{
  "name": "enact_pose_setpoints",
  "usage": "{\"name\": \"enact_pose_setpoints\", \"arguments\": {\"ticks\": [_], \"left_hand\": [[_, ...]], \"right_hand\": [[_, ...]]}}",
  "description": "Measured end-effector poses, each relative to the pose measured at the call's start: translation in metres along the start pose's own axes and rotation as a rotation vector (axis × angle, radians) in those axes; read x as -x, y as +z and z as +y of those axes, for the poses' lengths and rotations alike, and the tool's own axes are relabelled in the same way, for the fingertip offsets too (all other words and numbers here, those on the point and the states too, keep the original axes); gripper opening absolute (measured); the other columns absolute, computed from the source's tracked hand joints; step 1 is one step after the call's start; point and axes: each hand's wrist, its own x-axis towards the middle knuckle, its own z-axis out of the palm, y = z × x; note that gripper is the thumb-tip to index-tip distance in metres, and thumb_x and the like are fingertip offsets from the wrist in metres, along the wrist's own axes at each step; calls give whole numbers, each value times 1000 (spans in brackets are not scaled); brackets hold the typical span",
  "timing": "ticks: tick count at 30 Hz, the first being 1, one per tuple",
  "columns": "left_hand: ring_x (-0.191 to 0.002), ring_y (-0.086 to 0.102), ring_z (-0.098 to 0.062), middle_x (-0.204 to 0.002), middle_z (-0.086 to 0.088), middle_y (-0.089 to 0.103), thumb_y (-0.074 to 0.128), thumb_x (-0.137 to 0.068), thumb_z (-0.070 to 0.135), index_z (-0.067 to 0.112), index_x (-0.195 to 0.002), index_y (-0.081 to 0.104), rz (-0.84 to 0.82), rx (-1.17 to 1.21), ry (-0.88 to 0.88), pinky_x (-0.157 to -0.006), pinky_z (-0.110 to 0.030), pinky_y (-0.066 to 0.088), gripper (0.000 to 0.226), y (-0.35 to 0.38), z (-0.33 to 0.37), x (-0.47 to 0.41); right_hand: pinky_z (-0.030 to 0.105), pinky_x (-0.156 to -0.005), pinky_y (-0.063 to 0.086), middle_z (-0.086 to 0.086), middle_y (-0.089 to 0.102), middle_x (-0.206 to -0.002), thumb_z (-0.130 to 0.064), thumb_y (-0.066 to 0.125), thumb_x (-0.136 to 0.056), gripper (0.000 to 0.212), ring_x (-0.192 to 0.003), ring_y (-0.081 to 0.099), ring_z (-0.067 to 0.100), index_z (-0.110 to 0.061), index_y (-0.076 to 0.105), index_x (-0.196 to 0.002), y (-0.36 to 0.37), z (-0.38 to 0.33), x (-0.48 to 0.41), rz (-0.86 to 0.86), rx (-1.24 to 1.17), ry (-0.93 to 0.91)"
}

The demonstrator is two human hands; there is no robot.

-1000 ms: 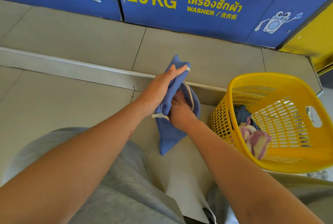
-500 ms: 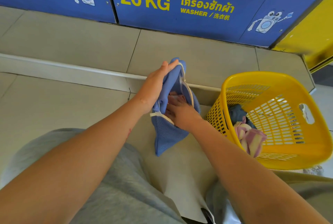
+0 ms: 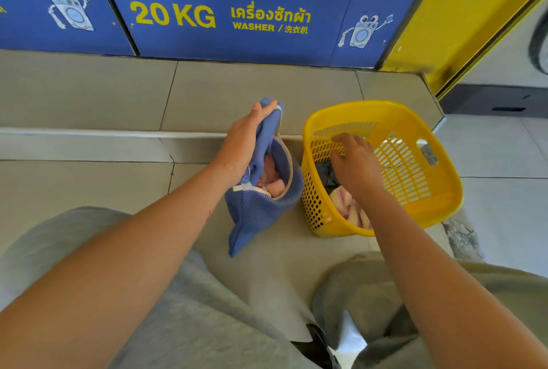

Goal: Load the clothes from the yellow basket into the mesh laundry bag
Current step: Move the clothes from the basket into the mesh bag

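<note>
Beside basket [image 3: 444, 190], left hand [image 3: 246, 143] grips bag [image 3: 258, 214] rim.

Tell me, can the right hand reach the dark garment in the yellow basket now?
Probably yes. The right hand is empty, fingers spread, right above the dark garment inside the yellow basket, whose top is open; nothing lies between them. The left hand holds the mesh bag apart.

Left hand [image 3: 246, 143] grips mesh bag [image 3: 261, 208]; right hand [image 3: 357, 165] over yellow basket [image 3: 421, 190].

Bright, even daylight, soft shadows, sharp centre, wide-angle bending at edges.
</note>
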Motion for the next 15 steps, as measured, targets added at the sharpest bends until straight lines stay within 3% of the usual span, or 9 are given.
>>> {"name": "enact_pose_setpoints", "arguments": {"ticks": [3, 6, 8, 10, 13, 15], "left_hand": [[-112, 44, -9, -138, -12, 52, 27, -104, 41, 10, -140, 49, -12, -55, 21, -93, -25, 32, 53, 12, 4, -6], [-111, 42, -7, -128, -7, 53, 34, -84, 60, 6, -139, 48, -29, -75, 62, -96, -25, 33, 79, 21, 7, -12], [-114, 43, -5, -141, -11, 50, 29, -99, 46, 7, -140, 48, -15, -80, 82, -95, -19, 34, 59, 24, 1, -18], [-118, 43, -6, -146, -12, 45, 25, -103, 37, 8, -141, 47, -31, -97, 78, -97, -16, 34, 52, 23, -4, -24], [-130, 44, -11, -146, -2, 45, 30, -90, 57, 16, -141, 49, -46, -115, 77, -109, -26, 35, 69, 22, -5, -26], [-135, 42, -15, -149, -2, 43, 28, -91, 58, 16, -141, 49, -40, -129, 100, -113, -30, 31, 68, 20, -4, -29]], "right_hand": [[48, -105, 34, 17, 42, -142, -35, 58, -89, 56, -131, 37, 41, -15, 40, -137, 12, 39, -3, -335, 203, 222], [55, -111, 27, 15, 22, -156, -52, 68, -77, 96, -141, 24, 41, -20, 15, -151, 31, 76, -8, -678, 372, 325], [56, -112, 27, 15, 11, -160, -53, 74, -71, 114, -144, 19, 39, -21, 2, -153, 41, 91, -11, -755, 407, 311], [48, -112, 31, 15, 9, -161, -40, 75, -77, 109, -145, 20, 37, -19, 1, -153, 44, 95, -12, -801, 389, 258], [37, -92, 44, 14, 37, -150, -22, 70, -84, 84, -131, 44, 35, -19, 18, -150, 49, 89, -13, -926, 378, 273], [35, -82, 46, 16, 52, -137, -21, 64, -88, 66, -120, 55, 35, -15, 30, -144, 50, 82, -13, -1003, 485, 247]]}}
